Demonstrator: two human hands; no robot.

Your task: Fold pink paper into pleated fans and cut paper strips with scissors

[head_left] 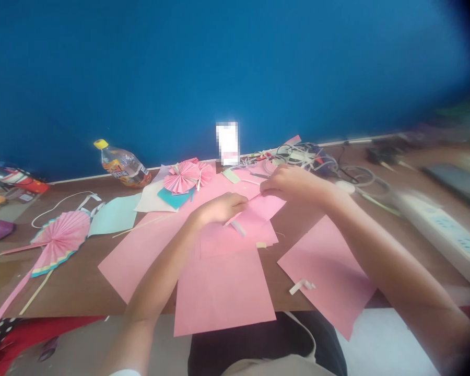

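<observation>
Both hands meet over a small pink sheet of paper (263,207) near the middle of the brown table (78,284). My left hand (219,208) is closed, pinching the sheet's left edge along a fold. My right hand (292,183) is closed on the sheet's upper right part. Under them lie several larger pink sheets (223,292), one overhanging the table's near edge. A white tape scrap (302,285) rests on the right pink sheet (329,277).
Folded pink paper fans (186,176) lie at the back, another fan with a coloured rim (60,240) at the left. A tipped plastic bottle (123,166) lies by the blue wall. Tangled cables (317,159) and a white power strip (446,235) fill the right.
</observation>
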